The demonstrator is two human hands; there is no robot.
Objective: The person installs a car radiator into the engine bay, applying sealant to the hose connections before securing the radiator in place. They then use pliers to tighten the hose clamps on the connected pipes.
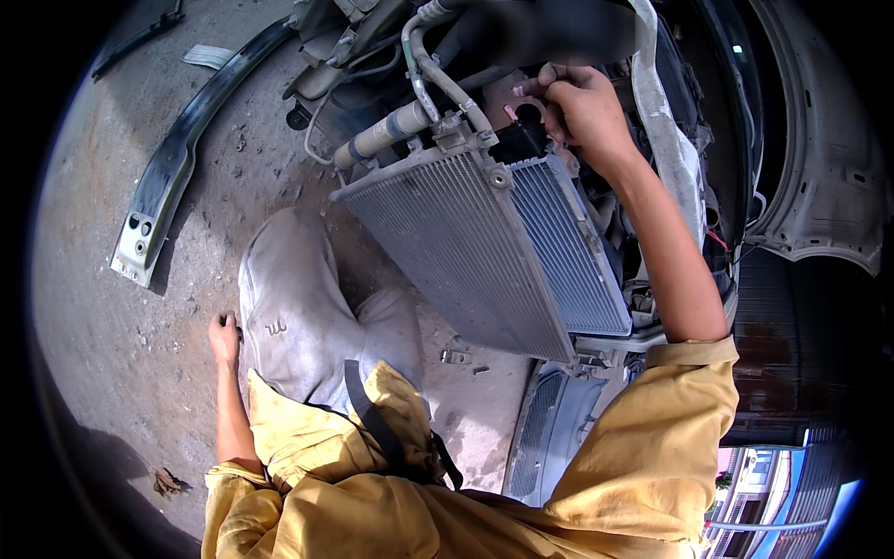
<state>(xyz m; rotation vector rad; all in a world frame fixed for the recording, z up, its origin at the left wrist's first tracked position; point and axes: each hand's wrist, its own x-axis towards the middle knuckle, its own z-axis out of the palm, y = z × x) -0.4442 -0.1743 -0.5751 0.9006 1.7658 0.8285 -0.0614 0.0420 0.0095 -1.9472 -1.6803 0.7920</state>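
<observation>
The curled right hand [587,107] is working near the radiator [570,250], ideally without bumping it. The left hand [224,339] is showing curled; both grips' contents are unclear.

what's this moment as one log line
right hand: curled near rear finned panel, grip unclear | left hand: low beside leg, grip unclear | metal beam: on ground

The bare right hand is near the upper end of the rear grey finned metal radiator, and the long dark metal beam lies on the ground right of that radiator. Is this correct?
One side is wrong: in the head view, the long dark metal beam lies left of the rear grey finned metal radiator. The rest stands.
</observation>
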